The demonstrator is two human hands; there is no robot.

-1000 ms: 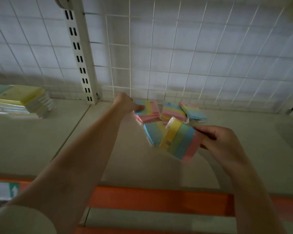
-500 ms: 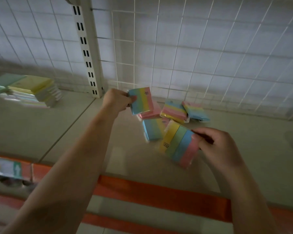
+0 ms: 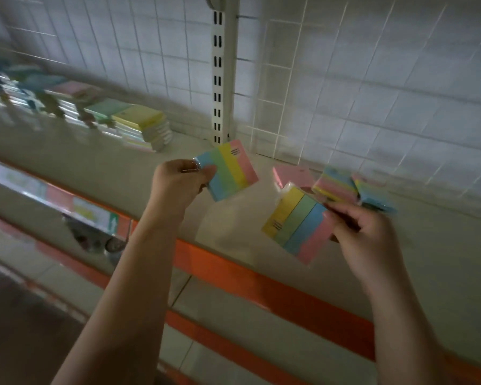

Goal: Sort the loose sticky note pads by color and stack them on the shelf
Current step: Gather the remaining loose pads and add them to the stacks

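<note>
My left hand (image 3: 178, 182) pinches a striped sticky note pad (image 3: 228, 169), blue, green, yellow and pink, above the shelf (image 3: 233, 218). My right hand (image 3: 364, 232) grips a second striped pad (image 3: 297, 222) by its pink edge, held tilted over the shelf. Behind it on the shelf lie a pink pad (image 3: 289, 175), a striped pad (image 3: 335, 184) and a blurred blue-topped pad (image 3: 375, 197). At the left, stacks of pads (image 3: 142, 129) topped yellow and green stand in a row.
A white wire grid (image 3: 345, 79) backs the shelf, with a slotted upright post (image 3: 220, 79) between bays. The shelf's front edge is an orange rail (image 3: 247, 276). More blurred stacks (image 3: 25, 90) run along the far left. A label strip (image 3: 75, 209) hangs at the left front.
My left hand lifted a striped pad off the loose pile and carried it toward me and leftward. The view swung left, showing more stacks. My right hand kept its pad.
</note>
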